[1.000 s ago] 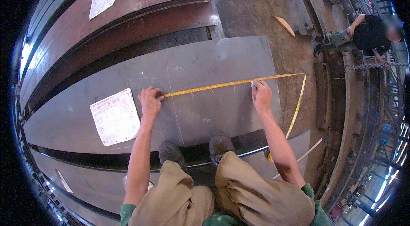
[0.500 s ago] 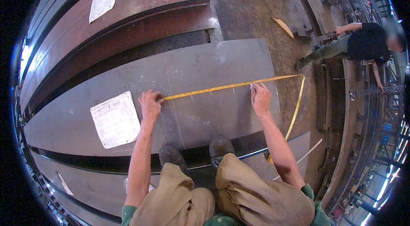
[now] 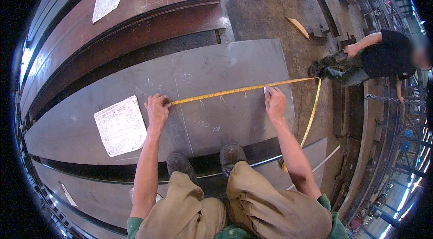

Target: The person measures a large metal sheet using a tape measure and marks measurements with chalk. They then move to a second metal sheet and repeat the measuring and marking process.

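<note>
A yellow tape measure (image 3: 234, 91) lies stretched across a grey steel plate (image 3: 212, 65). My left hand (image 3: 158, 109) pinches its end beside a scribed line on the plate. Close to the tape's near edge, my right hand (image 3: 275, 104) is closed on a small white piece of chalk (image 3: 265, 88), its tip at the tape. Past the plate's right edge the tape folds and runs back to its case (image 3: 283, 165), partly hidden by my right forearm. Short chalk ticks and handwritten marks show on the plate.
A white paper sheet (image 3: 120, 126) lies left of my left hand. Reddish steel beams (image 3: 180, 18) stand beyond, one carrying another paper (image 3: 107, 2). At the right, a co-worker (image 3: 383, 54) in a dark shirt is near a hanging chain (image 3: 383, 98). A wood piece (image 3: 298, 28) rests on the floor.
My hands and the tape stay almost in place. The co-worker at the right has shifted, with the legs and one arm now closer to the tape's fold.
</note>
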`<action>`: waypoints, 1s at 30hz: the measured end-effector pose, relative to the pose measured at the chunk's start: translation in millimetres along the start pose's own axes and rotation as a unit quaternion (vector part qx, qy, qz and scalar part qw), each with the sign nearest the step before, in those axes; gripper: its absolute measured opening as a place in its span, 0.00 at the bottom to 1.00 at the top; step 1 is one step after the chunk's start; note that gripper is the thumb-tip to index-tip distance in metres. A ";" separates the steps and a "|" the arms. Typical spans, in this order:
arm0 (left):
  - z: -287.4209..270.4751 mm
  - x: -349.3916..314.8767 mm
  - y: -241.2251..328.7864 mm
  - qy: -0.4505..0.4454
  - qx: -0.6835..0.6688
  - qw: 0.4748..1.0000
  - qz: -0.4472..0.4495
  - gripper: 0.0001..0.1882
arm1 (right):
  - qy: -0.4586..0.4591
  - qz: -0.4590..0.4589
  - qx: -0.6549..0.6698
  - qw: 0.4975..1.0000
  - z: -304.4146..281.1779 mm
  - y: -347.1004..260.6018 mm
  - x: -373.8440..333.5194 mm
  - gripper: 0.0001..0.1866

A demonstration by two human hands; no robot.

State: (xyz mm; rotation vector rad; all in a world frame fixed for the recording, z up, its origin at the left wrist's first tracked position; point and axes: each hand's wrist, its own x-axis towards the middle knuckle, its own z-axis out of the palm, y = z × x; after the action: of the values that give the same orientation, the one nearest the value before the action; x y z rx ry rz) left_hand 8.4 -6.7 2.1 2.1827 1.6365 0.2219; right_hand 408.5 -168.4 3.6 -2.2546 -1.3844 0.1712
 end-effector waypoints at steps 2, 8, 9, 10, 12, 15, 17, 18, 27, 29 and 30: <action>-1.4 0.5 -0.2 -0.010 0.003 1.000 -0.004 0.07 | -0.013 0.002 0.014 1.000 -1.4 -0.8 -0.3 0.09; -2.3 0.8 1.6 -0.013 -0.001 1.000 -0.005 0.07 | -0.007 -0.003 0.017 1.000 -1.8 -0.3 -0.4 0.09; -1.7 0.7 0.3 -0.013 -0.001 1.000 -0.004 0.07 | -0.003 -0.007 0.012 1.000 -1.5 -0.8 -0.1 0.08; -1.2 0.9 -1.3 -0.013 -0.001 1.000 -0.002 0.07 | -0.003 -0.012 0.016 1.000 -1.4 -1.2 0.2 0.08; -0.8 0.9 -2.8 -0.015 -0.001 1.000 -0.002 0.07 | -0.004 -0.023 0.022 0.999 -1.5 -1.2 0.5 0.08; -1.0 1.6 -1.6 -0.019 -0.002 1.000 -0.004 0.07 | -0.002 -0.024 0.018 1.000 -1.1 0.5 -0.4 0.08; -1.0 2.4 1.3 -0.024 -0.001 1.000 -0.006 0.07 | -0.003 -0.024 0.015 1.000 -0.4 4.1 -0.7 0.08; -1.1 1.7 0.6 -0.020 0.001 1.000 -0.005 0.07 | -0.004 -0.024 0.015 1.000 0.1 3.0 -0.4 0.08; 3.8 0.0 -3.3 0.004 0.002 1.000 0.001 0.07 | 0.033 0.025 0.031 0.999 -6.2 9.3 -12.5 0.08; 3.9 -0.4 -5.0 0.000 0.005 1.000 -0.002 0.07 | 0.035 0.017 0.018 0.999 -8.5 8.0 -13.4 0.07; 4.5 0.0 -5.2 0.004 0.001 1.000 0.000 0.07 | 0.038 0.013 0.011 0.999 -9.6 8.8 -13.7 0.07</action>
State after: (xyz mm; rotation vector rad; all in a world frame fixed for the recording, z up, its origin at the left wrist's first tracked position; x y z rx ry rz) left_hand 5.5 -6.5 -4.1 2.1864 1.6414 0.2288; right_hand 412.4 -186.8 6.0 -2.2387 -1.3087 0.1073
